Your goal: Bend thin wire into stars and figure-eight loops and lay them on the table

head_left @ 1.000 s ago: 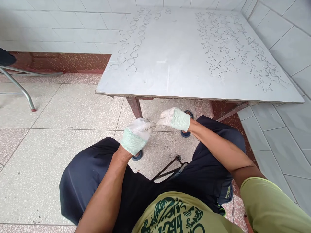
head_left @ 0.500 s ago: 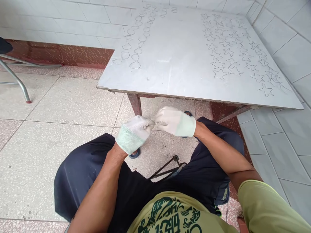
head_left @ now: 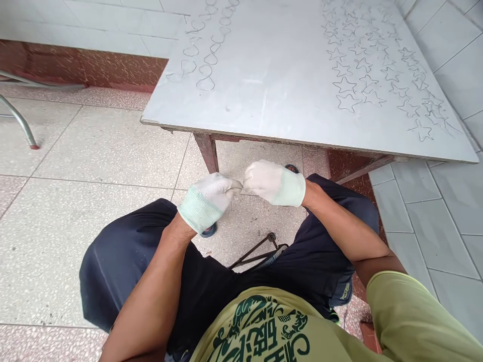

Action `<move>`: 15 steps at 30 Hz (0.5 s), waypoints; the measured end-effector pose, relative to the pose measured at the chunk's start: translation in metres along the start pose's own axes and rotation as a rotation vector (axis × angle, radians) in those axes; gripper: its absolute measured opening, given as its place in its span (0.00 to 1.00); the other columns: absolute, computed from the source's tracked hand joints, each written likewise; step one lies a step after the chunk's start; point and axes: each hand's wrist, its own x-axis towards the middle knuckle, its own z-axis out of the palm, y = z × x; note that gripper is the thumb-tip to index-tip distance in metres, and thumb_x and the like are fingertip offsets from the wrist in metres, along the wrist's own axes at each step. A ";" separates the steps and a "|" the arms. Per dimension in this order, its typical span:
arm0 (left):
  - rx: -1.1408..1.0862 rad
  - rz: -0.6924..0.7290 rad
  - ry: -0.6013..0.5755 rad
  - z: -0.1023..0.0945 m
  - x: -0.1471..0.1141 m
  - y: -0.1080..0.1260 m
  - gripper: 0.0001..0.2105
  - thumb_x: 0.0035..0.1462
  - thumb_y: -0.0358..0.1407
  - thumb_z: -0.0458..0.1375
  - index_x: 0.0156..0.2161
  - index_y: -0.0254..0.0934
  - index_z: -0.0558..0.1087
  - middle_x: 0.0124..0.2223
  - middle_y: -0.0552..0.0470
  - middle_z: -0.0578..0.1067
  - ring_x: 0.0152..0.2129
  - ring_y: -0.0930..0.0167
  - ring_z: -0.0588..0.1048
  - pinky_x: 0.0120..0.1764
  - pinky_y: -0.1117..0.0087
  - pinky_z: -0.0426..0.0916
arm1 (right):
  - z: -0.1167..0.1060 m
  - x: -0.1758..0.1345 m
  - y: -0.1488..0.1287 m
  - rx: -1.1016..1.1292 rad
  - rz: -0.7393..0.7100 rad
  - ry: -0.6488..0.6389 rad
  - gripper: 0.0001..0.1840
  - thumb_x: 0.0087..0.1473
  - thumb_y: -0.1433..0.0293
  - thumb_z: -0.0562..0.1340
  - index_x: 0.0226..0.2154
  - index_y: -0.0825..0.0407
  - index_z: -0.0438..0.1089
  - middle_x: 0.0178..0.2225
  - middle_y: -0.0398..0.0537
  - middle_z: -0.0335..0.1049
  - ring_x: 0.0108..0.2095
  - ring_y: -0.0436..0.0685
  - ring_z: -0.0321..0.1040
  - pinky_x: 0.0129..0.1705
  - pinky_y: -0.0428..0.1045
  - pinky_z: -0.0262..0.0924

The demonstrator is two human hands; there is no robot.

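Both hands wear white gloves with pale green cuffs and meet in front of the table edge. My left hand (head_left: pixel 217 193) is closed, thumb pressed against the fingers, pinching a thin wire (head_left: pixel 231 202) that barely shows below the fingertips. Close beside it, my right hand (head_left: pixel 266 182) has its fingers curled in at the same wire, most of which the gloves hide. On the table (head_left: pixel 271 100) lie bent wire stars (head_left: pixel 345 84) at the right and looped wire shapes (head_left: pixel 206 80) at the left.
Below my hands, a dark metal frame (head_left: pixel 252 256) stands between my knees. A table leg (head_left: pixel 207 151) rises just beyond the left hand. Curved metal tubing (head_left: pixel 20 120) of a seat is at the far left. Tiled walls (head_left: pixel 449 45) border the table.
The view has tilted slightly downward, so the table sits higher in it. My right hand has turned a little, its fingers curling in more; both hands stay close together at the wire.
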 end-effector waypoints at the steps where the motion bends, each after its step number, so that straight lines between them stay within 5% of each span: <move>1: 0.010 -0.007 0.009 -0.001 0.001 -0.001 0.16 0.64 0.32 0.53 0.40 0.44 0.86 0.41 0.48 0.85 0.42 0.61 0.81 0.48 0.63 0.74 | 0.002 -0.001 0.001 0.030 0.013 0.042 0.19 0.72 0.72 0.53 0.34 0.54 0.77 0.37 0.52 0.77 0.39 0.59 0.68 0.47 0.55 0.59; 8: 0.136 0.011 -0.034 -0.005 0.003 0.003 0.17 0.66 0.32 0.51 0.35 0.42 0.83 0.37 0.48 0.84 0.38 0.61 0.80 0.41 0.64 0.69 | 0.012 -0.007 0.002 0.185 0.134 0.125 0.23 0.74 0.70 0.50 0.32 0.52 0.74 0.36 0.50 0.76 0.39 0.57 0.65 0.49 0.55 0.58; 15: 0.129 -0.188 0.212 0.020 -0.002 0.010 0.19 0.68 0.38 0.52 0.29 0.42 0.82 0.34 0.45 0.83 0.36 0.58 0.80 0.40 0.61 0.68 | 0.013 -0.008 0.000 0.338 0.365 0.182 0.13 0.68 0.65 0.62 0.30 0.48 0.74 0.36 0.52 0.80 0.47 0.64 0.69 0.55 0.60 0.60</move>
